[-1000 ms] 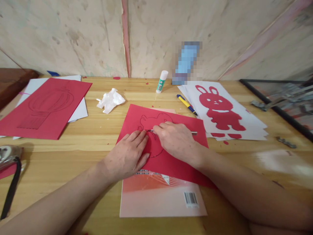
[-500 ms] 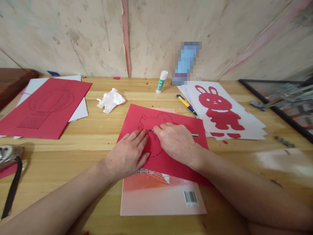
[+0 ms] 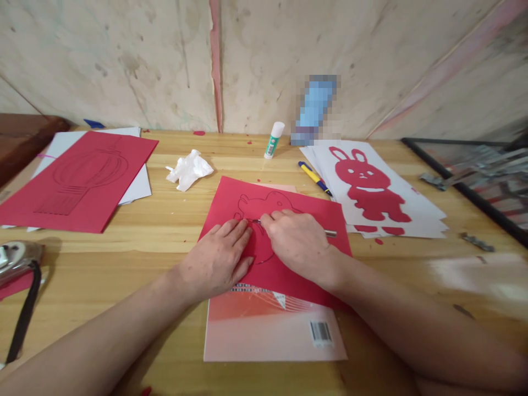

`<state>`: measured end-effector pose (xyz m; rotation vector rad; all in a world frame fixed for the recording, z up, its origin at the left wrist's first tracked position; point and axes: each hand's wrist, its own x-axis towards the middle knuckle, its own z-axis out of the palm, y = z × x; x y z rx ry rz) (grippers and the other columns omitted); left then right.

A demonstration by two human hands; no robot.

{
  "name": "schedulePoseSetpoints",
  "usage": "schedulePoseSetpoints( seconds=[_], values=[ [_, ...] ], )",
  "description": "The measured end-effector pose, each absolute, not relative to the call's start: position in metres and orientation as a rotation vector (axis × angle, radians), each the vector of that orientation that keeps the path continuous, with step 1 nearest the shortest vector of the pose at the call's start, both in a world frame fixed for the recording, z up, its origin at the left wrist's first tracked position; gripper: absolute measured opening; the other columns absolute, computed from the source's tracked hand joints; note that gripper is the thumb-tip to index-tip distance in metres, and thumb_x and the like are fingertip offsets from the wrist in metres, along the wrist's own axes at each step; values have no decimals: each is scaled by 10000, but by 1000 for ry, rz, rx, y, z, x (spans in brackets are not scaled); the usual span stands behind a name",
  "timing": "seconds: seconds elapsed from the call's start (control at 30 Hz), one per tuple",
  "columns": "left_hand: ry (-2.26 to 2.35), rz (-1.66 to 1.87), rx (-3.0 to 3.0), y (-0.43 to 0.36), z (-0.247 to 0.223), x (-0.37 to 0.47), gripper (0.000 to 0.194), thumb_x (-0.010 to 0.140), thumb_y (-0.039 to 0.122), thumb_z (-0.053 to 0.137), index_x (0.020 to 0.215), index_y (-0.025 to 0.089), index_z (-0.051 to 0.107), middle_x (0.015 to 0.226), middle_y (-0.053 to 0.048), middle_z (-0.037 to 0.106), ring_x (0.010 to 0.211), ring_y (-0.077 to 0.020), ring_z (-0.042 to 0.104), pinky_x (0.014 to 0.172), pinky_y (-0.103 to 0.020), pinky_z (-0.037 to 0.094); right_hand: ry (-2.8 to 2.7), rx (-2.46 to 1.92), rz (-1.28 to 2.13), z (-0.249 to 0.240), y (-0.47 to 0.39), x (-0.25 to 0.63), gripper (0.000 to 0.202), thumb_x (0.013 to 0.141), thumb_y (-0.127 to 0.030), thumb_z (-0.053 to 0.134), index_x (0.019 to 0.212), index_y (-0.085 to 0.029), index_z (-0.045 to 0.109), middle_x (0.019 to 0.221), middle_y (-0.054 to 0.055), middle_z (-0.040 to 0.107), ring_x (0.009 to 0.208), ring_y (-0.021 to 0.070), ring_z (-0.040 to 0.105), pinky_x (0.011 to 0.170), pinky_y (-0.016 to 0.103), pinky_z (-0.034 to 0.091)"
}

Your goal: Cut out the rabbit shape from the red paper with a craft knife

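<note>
A sheet of red paper (image 3: 223, 198) with a black outlined animal figure lies on top of a pale orange book (image 3: 272, 335) with a barcode. My left hand (image 3: 220, 253) rests flat on the paper's left part, fingers stretched out beside the drawn line. Closed around a slim silver craft knife (image 3: 331, 233) is my right hand (image 3: 299, 239), low over the middle of the drawing. The knife's tip points left, close to my left fingertips; its handle end sticks out on the right. Part of the drawing is hidden under both hands.
At the left lie red sheets with a lantern drawing (image 3: 82, 176). Behind the book are crumpled tissue (image 3: 190, 169), a glue stick (image 3: 274, 140) and a yellow-blue pen (image 3: 314, 179). White sheets with a red rabbit cutout (image 3: 367, 184) lie right, near a black-edged frame (image 3: 462, 184).
The view has shifted slightly. Both hands, the craft knife and the red paper stay in nearly the same place.
</note>
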<state>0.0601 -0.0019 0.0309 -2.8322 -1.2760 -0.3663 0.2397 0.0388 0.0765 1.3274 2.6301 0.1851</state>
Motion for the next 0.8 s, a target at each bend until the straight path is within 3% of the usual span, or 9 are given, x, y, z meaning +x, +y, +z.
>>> schedulePoseSetpoints(
  seconds=[0.43, 0.8],
  values=[
    [-1305, -358, -2847, -2, 31, 61, 505, 941, 341, 416, 1294, -9, 508, 1361, -229, 499, 1227, -337, 478, 990, -481, 437, 2610, 1338, 258, 74, 35, 239, 250, 832, -38, 439, 944, -123, 646, 843, 123, 702, 798, 221, 671, 541, 273, 410],
    [-1296, -334, -2822, -2, 30, 61, 508, 940, 344, 412, 1291, -8, 515, 1357, -212, 509, 1208, -337, 484, 990, -469, 437, 2604, 1337, 230, 77, 31, 240, 260, 840, -37, 422, 962, -113, 638, 840, 130, 695, 804, 258, 674, 556, 301, 443]
  ],
)
